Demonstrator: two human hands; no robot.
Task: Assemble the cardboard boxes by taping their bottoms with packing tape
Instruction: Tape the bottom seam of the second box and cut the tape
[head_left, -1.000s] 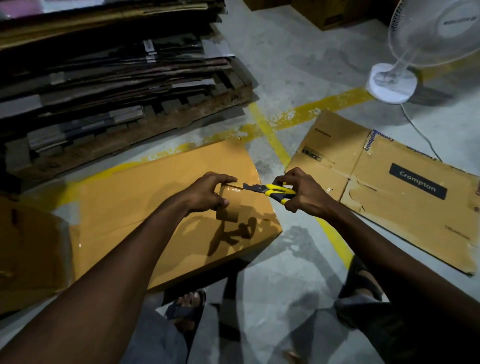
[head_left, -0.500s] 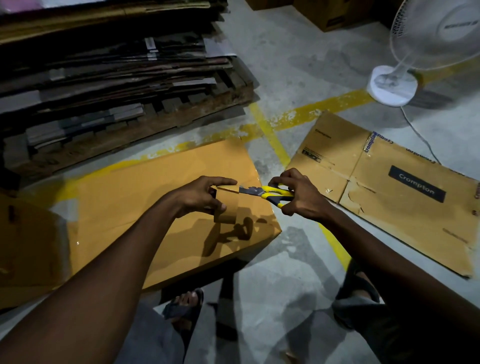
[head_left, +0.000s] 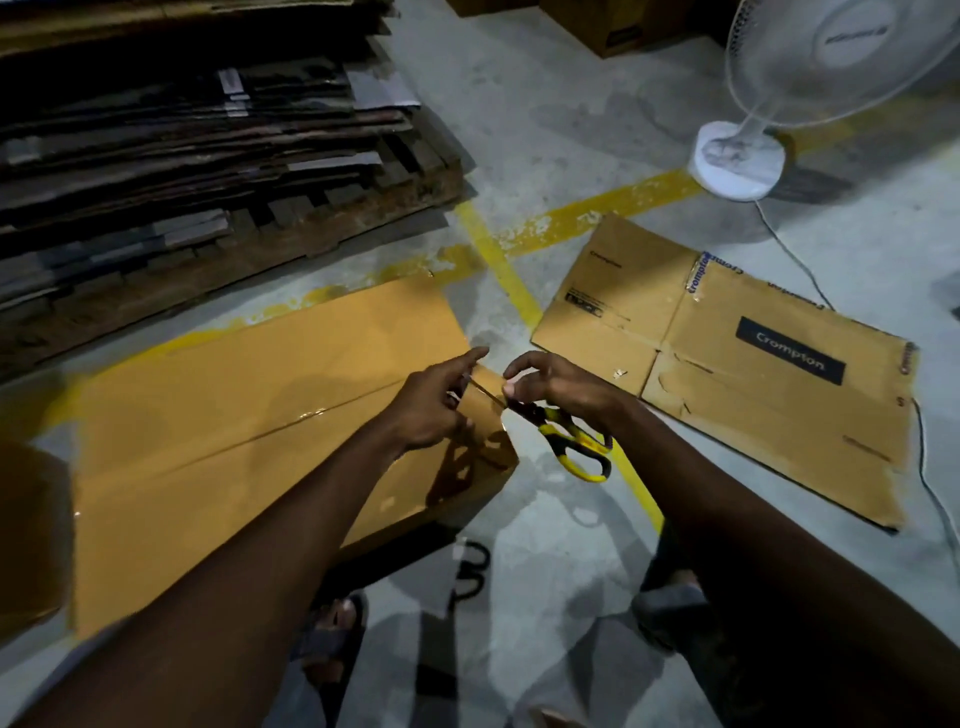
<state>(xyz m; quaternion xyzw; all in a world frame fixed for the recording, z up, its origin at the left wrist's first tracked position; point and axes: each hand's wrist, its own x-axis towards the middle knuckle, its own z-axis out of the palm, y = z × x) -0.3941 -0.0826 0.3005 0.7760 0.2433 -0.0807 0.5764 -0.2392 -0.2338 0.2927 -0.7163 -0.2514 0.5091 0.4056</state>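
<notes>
The large brown cardboard box (head_left: 234, 415) lies on the grey floor (head_left: 571, 130) at near left. At its right end the left hand (head_left: 431, 405) pinches the brown packing tape (head_left: 485, 395). The right hand (head_left: 561, 387), just beside it, holds yellow-and-black scissors (head_left: 571, 441).

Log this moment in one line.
left hand: pinches brown packing tape strip | right hand: holds yellow-and-black scissors | tan cardboard box: seam looks taped

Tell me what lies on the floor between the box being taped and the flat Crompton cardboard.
In the head view, only concrete floor with a yellow line lies between box and Crompton cardboard; the right hand, holding scissors, is above it.
</notes>
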